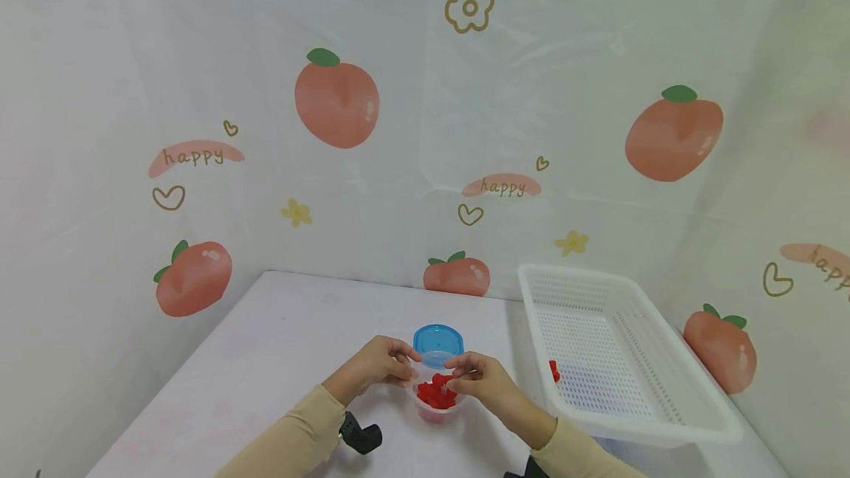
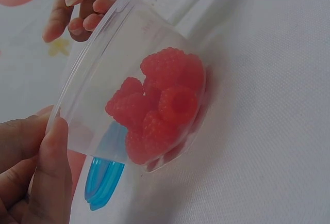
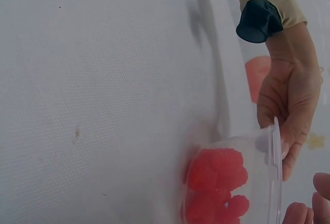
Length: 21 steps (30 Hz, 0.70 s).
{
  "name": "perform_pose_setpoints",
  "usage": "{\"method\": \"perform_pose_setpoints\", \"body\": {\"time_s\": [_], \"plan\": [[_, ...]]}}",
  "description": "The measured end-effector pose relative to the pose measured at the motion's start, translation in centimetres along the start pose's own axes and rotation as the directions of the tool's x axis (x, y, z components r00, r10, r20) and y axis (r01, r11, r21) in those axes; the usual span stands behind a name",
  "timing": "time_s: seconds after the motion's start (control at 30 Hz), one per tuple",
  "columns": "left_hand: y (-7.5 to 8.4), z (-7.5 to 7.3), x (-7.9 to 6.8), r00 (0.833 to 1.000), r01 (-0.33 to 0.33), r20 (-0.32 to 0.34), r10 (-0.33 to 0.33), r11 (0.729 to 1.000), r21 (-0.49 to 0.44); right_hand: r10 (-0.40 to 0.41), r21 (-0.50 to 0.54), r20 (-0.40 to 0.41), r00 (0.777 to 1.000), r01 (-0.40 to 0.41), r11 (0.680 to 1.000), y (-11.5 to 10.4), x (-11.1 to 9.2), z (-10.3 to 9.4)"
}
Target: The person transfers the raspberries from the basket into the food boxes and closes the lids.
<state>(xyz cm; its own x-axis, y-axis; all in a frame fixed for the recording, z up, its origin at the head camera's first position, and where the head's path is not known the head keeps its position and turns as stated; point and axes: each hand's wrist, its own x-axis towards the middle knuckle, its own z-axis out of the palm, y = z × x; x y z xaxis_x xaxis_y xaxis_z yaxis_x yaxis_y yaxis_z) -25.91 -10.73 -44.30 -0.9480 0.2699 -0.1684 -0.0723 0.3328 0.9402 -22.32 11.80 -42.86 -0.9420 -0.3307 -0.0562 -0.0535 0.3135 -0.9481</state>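
A clear round plastic container [image 1: 434,413] stands on the white table with several raspberries [image 2: 160,105] in its bottom. My left hand [image 1: 378,367] pinches the container's rim between thumb and fingers, as the left wrist view shows. Over the opposite side of the rim hovers my right hand [image 1: 481,383], its fingers loosely bent with nothing seen between them. In the right wrist view its fingertips [image 3: 299,213] are a little apart from the rim. Just behind the container lies a blue lid [image 1: 438,340], its near edge partly hidden by the container.
A white perforated basket [image 1: 598,345] stands on the right of the table, with a small red piece [image 1: 554,370] at its left inner side. Behind the table hangs a white cloth [image 1: 398,198] printed with fruit. Dark camera mounts [image 1: 361,435] sit at the wrists.
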Motion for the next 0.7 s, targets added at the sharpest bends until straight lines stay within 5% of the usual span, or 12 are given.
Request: {"method": "perform_pose_setpoints", "body": {"time_s": [0.7], "plan": [[-0.05, -0.1, -0.1, 1.0, -0.016, 0.014, 0.016, 1.0, -0.014, -0.037, 0.048, 0.024, 0.999, 0.036, 0.998, -0.36, 0.0, -0.59]]}}
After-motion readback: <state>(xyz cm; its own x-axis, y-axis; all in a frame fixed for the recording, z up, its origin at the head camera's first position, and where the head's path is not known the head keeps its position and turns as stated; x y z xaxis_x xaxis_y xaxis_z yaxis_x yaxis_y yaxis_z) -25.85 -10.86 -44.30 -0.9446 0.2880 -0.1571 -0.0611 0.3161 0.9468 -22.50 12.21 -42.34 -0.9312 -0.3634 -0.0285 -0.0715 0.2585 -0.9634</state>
